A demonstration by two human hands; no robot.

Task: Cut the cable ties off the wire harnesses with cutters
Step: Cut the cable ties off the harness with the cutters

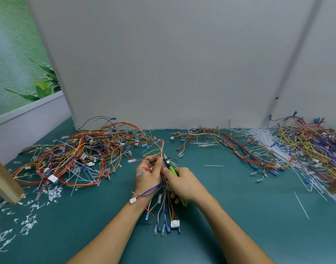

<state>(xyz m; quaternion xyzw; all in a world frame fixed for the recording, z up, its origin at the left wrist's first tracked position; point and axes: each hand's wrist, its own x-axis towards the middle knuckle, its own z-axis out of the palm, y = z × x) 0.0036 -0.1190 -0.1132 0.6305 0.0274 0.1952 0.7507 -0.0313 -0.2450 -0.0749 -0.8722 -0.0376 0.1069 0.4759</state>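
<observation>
Gripped in the left hand point(148, 174): one wire harness point(166, 203), held over mid-table, connectors hanging toward the body. Green-handled cutters point(170, 168) are clasped in the right hand point(184, 184), tip set at the bundle beside the left fingertips. More harnesses are heaped in a left pile point(77, 155) and a right pile point(306, 147) on the green table point(239, 216). Cut ties point(28, 223) are scattered lower left.

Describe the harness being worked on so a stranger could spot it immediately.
On the green table, look front and centre, between the left pile and right pile. The harness runs through the left hand, with green-handled cutters at it; unlike the others, it is held.
</observation>
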